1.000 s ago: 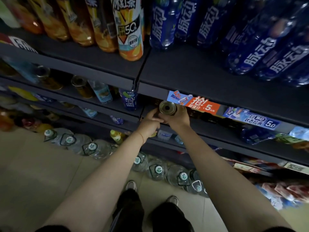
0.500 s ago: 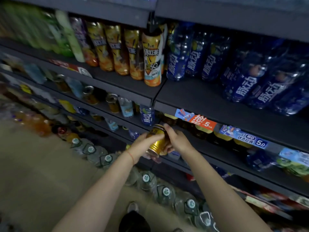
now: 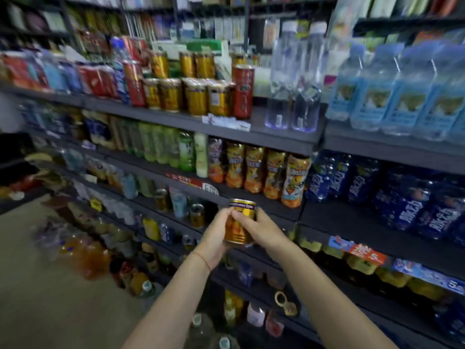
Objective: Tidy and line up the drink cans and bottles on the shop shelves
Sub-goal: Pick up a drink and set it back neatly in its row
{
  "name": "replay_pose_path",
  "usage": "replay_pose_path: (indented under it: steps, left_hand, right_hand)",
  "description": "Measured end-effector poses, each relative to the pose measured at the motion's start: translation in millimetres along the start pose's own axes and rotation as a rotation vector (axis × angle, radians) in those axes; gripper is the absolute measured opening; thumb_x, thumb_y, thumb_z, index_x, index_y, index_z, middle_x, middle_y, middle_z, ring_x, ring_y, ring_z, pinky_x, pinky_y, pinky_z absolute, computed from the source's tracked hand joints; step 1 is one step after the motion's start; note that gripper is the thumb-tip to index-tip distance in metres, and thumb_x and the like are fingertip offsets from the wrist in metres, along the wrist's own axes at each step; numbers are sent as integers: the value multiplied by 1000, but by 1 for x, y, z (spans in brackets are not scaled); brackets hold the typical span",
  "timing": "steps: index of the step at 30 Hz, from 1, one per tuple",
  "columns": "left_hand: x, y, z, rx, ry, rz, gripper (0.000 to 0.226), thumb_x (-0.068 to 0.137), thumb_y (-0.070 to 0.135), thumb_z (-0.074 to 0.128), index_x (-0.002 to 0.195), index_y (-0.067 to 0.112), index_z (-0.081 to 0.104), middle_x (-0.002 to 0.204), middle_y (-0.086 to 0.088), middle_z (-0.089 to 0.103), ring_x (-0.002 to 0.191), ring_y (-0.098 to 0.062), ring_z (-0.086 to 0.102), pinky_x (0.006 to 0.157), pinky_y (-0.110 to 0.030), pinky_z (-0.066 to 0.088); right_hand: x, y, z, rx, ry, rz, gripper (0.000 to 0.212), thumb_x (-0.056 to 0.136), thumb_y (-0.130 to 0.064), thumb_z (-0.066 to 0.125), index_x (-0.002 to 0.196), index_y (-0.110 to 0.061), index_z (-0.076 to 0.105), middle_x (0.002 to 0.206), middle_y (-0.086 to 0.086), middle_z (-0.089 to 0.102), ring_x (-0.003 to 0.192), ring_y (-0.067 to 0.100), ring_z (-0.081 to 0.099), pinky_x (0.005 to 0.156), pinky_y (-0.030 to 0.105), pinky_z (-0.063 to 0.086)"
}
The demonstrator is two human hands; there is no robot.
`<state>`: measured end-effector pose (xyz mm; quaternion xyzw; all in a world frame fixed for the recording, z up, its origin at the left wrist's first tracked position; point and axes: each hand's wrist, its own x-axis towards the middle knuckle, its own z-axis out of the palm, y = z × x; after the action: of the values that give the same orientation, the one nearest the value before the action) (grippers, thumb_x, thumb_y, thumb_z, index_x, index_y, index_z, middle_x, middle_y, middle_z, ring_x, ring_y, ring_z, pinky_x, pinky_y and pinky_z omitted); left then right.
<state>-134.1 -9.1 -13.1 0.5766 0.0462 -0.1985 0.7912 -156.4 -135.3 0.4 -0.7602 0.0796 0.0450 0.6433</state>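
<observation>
Floor: bare strip at lower left of the frame, large water jugs [image 3: 201,331] blurred along its edge at the bottom centre.
Left hand: left hand [image 3: 215,241] cups the gold can [image 3: 239,222] from the left side, fingers curled round it, palm under its lower half, most likely taking the weight.
Gold can: upright at centre frame, held clear in front of the shelves, touching none of them; both hands on it suggests it is being steadied or turned to face its label forward.
Right hand: right hand [image 3: 259,229] grips the same can from the right, thumb across its front.
Likely home: matching gold cans [image 3: 191,96] stand grouped on the upper shelf [image 3: 284,139], upper centre, beside a tall red can [image 3: 242,93]; a fair guess at where this one goes.
Right side: blue-labelled bottles [image 3: 412,207] stand packed at middle right.
</observation>
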Motion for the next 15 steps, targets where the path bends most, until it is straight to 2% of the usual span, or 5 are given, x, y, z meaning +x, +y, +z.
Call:
replay_pose_path:
  steps: [3,5,9,13,15]
  left_hand:
    - [2,56,-54,82,-6,140,30,100,32,41,109,26,69,114,-12,71,105,-27,67,97,-48,52]
    - [3,88,-72,178,5,217,28,101,26,39,113,30,64,122,-7,67,113,-24,63,101,-45,49]
    - [-5,148,-104,382,27,383,20,103,28,41,115,34,56,117,5,61,111,-15,57,99,-33,46]
    - [-2,191,-129,530,62,499,20,102,30,44,111,30,62,103,14,63,96,-3,57,79,-21,44]
    - [9,208,-137,588,77,533,22,100,29,47,112,26,65,110,8,66,102,-10,59,88,-28,46]
  right_hand:
    - [10,-48,58,-1,97,-154,48,71,-44,84,111,-31,61,110,-6,69,101,11,67,94,37,56]
    - [15,-71,78,-31,159,-265,49,70,-37,86,113,-27,65,108,-7,71,100,9,67,91,34,57]
    - [27,-119,112,-103,261,-430,43,72,-24,87,108,-26,62,100,-16,67,90,-5,63,76,12,50]
    - [52,-170,121,-162,351,-505,49,72,-31,87,112,-22,59,101,-12,66,91,0,62,74,16,49]
    - [69,-193,124,-216,365,-529,50,74,-31,86,114,-20,57,98,-14,63,88,-2,59,70,14,46]
